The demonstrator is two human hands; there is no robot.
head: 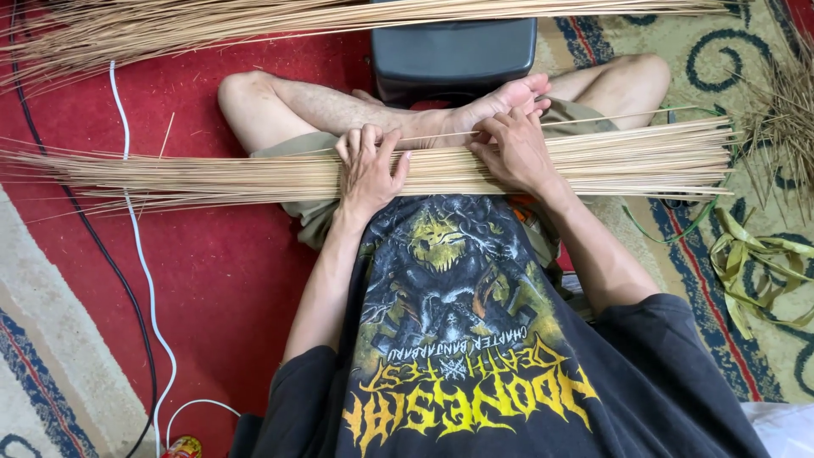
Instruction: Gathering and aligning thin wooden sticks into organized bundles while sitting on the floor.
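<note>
A long flat bundle of thin tan sticks (212,174) lies across my lap, reaching from the left edge of view to the far right. My left hand (367,170) rests on top of the bundle with fingers spread, pressing the sticks. My right hand (513,153) lies on the bundle a little to the right, fingertips curled at its far edge beside my bare foot (500,102). One loose stick (610,120) runs just beyond the bundle near my right fingers. I sit cross-legged in a black printed shirt.
A second pile of sticks (254,21) lies across the top of view. A dark grey box (454,51) stands beyond my feet. White and black cables (136,254) run down the red patterned carpet at left. Green leaf strips (755,263) and dry fibres (784,119) lie at right.
</note>
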